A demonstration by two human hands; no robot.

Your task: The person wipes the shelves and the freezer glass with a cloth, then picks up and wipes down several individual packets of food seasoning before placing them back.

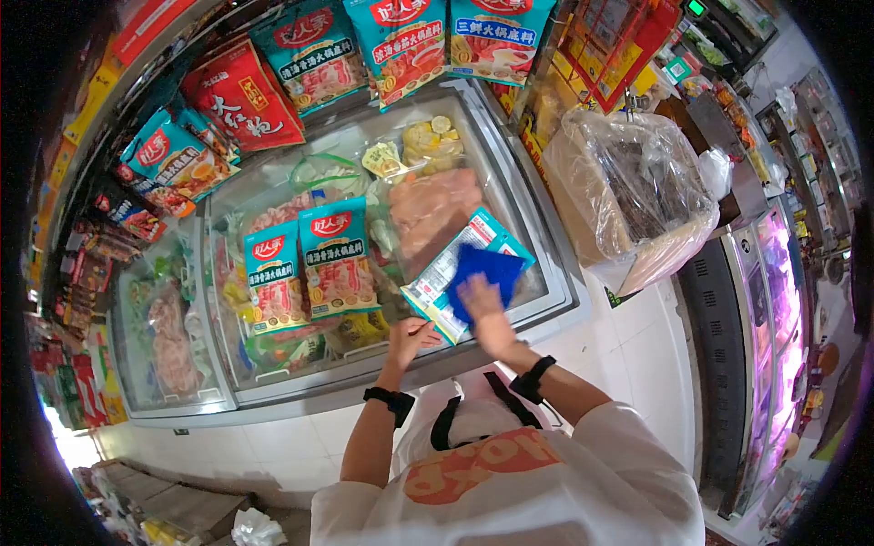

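Note:
A blue cloth [490,271] lies over a teal and white food packet [434,288] on the glass lid of a chest freezer [560,296]. My right hand [484,309] presses on the cloth with its fingers spread. At the packet's lower left corner is my left hand [414,340], its fingers drawn together at the packet's edge. Two teal packets, one [274,278] beside the other [339,259], lie flat on the glass to the left of my hands.
More teal packets [398,45] and a red packet [244,96] line the freezer's back edge. A box lined with clear plastic [592,196] stands at the right. Beyond it is a lit display case [772,318]. Meat and corn show beneath the glass.

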